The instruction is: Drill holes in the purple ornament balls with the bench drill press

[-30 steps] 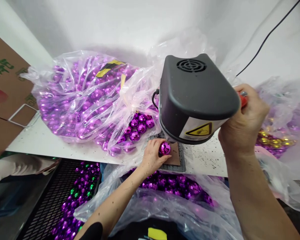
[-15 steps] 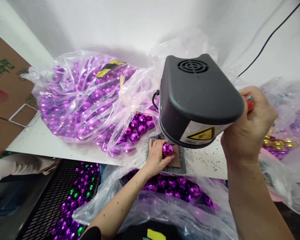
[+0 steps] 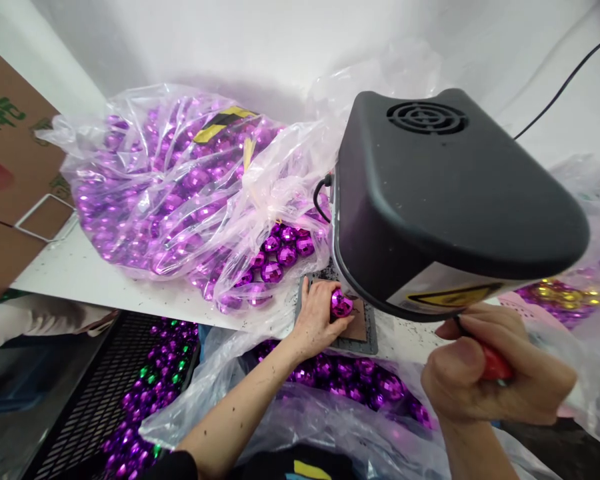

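My left hand (image 3: 314, 320) is closed around a shiny purple faceted ball (image 3: 341, 304), pinning it on a brown square pad (image 3: 359, 327). Under that pad lies a dark grey board (image 3: 366, 345) on the white table. Off to the right and raised, my right hand (image 3: 505, 373) grips a tool with a red handle (image 3: 496, 363); a thin dark part shows by the fingertips, but its working end is hidden or too small to make out. A large black housing (image 3: 460, 193) with a round vent and a yellow warning label fills the space just above the right hand.
A clear bag (image 3: 155, 193) of purple balls lies on the table (image 3: 55, 280) at left, beside a cardboard box (image 3: 15, 167). Another open bag (image 3: 360, 427) with purple balls is before me. A black crate (image 3: 100, 373) holds purple and green beads. Gold and purple beads (image 3: 563, 293) lie right.
My right hand with the red-handled tool has come down and turned from beside the black housing to below it. The housing looks larger and further right. My left hand stays on the ball.
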Action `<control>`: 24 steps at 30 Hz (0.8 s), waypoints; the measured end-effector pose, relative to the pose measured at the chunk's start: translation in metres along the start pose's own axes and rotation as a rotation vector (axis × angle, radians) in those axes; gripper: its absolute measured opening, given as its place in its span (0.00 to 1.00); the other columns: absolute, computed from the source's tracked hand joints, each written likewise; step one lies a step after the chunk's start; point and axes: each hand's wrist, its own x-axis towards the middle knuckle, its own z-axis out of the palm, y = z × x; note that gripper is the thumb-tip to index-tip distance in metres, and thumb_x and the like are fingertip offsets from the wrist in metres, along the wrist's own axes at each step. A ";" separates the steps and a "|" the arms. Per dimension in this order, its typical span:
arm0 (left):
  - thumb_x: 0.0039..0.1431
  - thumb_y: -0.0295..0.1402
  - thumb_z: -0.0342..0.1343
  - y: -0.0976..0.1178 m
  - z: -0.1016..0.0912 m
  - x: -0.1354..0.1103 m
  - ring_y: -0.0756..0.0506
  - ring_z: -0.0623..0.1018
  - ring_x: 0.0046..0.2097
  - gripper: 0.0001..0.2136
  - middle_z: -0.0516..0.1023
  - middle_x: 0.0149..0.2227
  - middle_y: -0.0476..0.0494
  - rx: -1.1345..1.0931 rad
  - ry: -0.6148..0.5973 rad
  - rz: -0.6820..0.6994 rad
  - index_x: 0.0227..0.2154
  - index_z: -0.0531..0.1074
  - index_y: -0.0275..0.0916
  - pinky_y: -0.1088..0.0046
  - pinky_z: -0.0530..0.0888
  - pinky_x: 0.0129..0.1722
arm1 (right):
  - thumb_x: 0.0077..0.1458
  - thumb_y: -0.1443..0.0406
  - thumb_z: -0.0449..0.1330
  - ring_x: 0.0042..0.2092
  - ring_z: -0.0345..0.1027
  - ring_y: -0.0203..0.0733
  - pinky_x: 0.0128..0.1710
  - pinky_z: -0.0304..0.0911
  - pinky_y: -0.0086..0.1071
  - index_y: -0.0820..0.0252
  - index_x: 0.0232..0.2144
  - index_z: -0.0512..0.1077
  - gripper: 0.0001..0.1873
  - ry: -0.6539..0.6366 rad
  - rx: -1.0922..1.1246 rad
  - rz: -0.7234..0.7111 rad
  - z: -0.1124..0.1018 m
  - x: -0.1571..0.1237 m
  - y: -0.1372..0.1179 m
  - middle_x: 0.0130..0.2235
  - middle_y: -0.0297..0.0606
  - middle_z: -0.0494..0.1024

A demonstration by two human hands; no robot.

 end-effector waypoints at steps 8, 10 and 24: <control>0.61 0.32 0.58 0.006 0.000 -0.001 0.36 0.72 0.59 0.20 0.75 0.52 0.37 0.026 0.029 -0.007 0.56 0.68 0.40 0.38 0.44 0.71 | 0.59 0.66 0.59 0.28 0.69 0.38 0.29 0.60 0.35 0.62 0.44 0.77 0.12 0.083 -0.039 -0.008 0.009 -0.012 -0.002 0.23 0.33 0.68; 0.61 0.33 0.57 0.006 0.000 -0.001 0.36 0.72 0.59 0.20 0.75 0.52 0.37 0.032 0.033 -0.008 0.56 0.68 0.40 0.38 0.45 0.71 | 0.58 0.66 0.59 0.27 0.68 0.38 0.29 0.60 0.35 0.61 0.44 0.76 0.12 0.081 -0.049 -0.003 0.009 -0.014 -0.003 0.23 0.32 0.68; 0.62 0.35 0.58 0.003 0.003 -0.001 0.36 0.72 0.58 0.21 0.75 0.53 0.37 0.047 0.042 -0.005 0.57 0.68 0.41 0.40 0.51 0.70 | 0.49 0.73 0.59 0.33 0.69 0.37 0.34 0.67 0.34 0.62 0.32 0.71 0.06 -0.152 -0.086 0.136 -0.005 -0.048 0.005 0.27 0.34 0.71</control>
